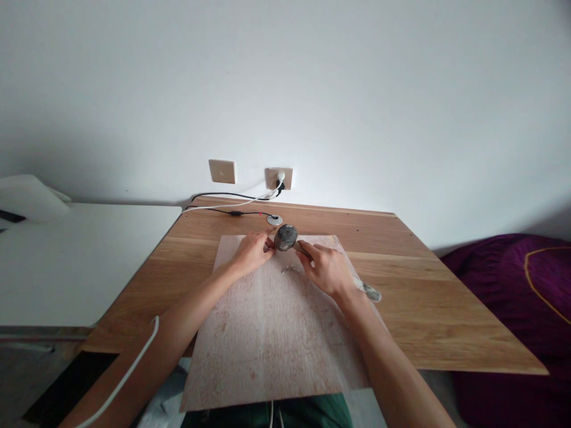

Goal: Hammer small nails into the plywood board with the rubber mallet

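A rubber mallet (286,237) with a dark round head is over the far part of a thin, pale wooden board (263,333). My right hand (328,267) is wrapped around its handle, whose worn, light-coloured end (371,292) sticks out to the right of my wrist. My left hand (255,252) is just left of the mallet head, its fingers curled and pinched near the board; the head partly hides the fingertips and whatever is between them. Several small metal pieces, like nails (291,269), lie on the board between my hands.
The board lies on a wooden table (423,285) and overhangs its front edge toward my lap. White and black cables (236,205) run along the back to a wall socket (285,178). A white table (111,249) adjoins on the left; purple fabric (504,279) is at right.
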The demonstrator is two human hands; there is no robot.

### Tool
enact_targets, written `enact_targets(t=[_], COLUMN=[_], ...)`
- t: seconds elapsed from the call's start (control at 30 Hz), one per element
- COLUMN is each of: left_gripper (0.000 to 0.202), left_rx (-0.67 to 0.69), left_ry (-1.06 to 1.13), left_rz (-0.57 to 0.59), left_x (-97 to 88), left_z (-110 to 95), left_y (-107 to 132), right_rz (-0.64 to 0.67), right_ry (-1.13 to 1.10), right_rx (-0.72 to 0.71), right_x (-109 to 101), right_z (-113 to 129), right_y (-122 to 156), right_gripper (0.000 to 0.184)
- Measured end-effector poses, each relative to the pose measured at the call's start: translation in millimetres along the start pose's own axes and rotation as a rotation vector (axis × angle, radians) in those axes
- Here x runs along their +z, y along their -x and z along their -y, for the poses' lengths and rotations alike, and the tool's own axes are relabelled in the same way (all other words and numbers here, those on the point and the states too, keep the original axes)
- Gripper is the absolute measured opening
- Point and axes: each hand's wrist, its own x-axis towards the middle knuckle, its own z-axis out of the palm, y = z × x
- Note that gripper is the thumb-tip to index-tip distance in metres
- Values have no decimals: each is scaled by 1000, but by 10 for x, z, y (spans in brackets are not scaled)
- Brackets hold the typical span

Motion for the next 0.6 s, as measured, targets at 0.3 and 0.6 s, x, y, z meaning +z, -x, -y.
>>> enact_targets(t=[0.3,0.6], left_gripper=[60,61], left_rx=[25,54], left_ry=[4,-44], left_rz=[-15,-50], left_x=[3,37], left_z=[17,38], left_y=[12,5], right_rz=[5,-20], right_ry=[-14,-26], right_rx=[7,6], right_x=[8,22], right_z=[18,0], right_y=[-1,2], right_gripper=[34,35])
